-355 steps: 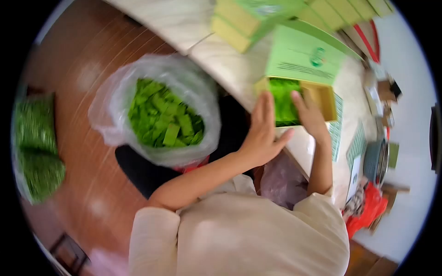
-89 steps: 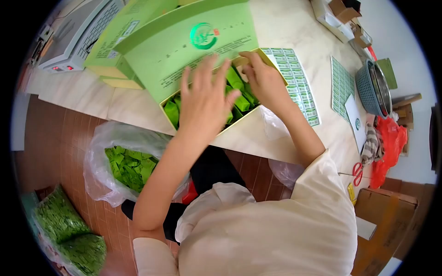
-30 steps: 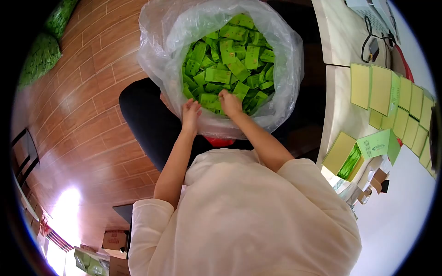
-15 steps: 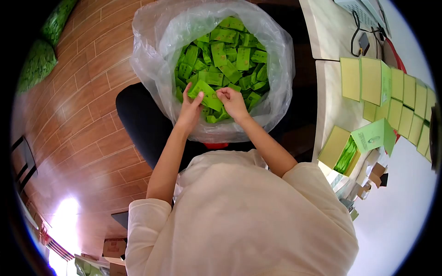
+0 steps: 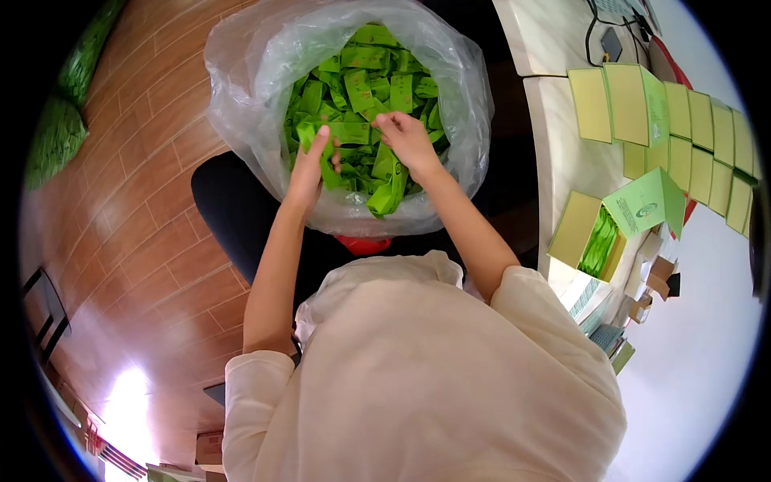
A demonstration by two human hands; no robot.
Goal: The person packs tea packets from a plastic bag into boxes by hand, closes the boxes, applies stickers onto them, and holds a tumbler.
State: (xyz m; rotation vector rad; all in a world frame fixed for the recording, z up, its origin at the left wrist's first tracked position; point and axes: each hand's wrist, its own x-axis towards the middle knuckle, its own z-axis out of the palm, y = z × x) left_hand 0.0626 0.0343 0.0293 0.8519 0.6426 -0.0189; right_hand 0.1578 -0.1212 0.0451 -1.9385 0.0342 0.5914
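Observation:
A clear plastic bag (image 5: pixel 241 88) stands open in front of me, full of small green packets (image 5: pixel 361 58). At its near left side my left hand (image 5: pixel 309 165) is closed round a green packet (image 5: pixel 328 170), whose upper end shows beside the thumb. My right hand (image 5: pixel 404 143) is over the packets, its fingers bent and pinched together at a green packet (image 5: pixel 389 189) that hangs down below them. The far ends of both packets overlap the others in the bag, and my fingertips partly hide them.
On the pale table (image 5: pixel 554 161) at the right, an open green box (image 5: pixel 578 229) holds green packets. Beyond it stand rows of closed boxes (image 5: pixel 626 100), a phone (image 5: pixel 611 44) and cables. Filled green bags (image 5: pixel 56 140) lie on the floor at the far left.
Half a second ago both hands were at one flat packet; now they are apart, each with a packet. Earlier, my hands were at the open box on the table.

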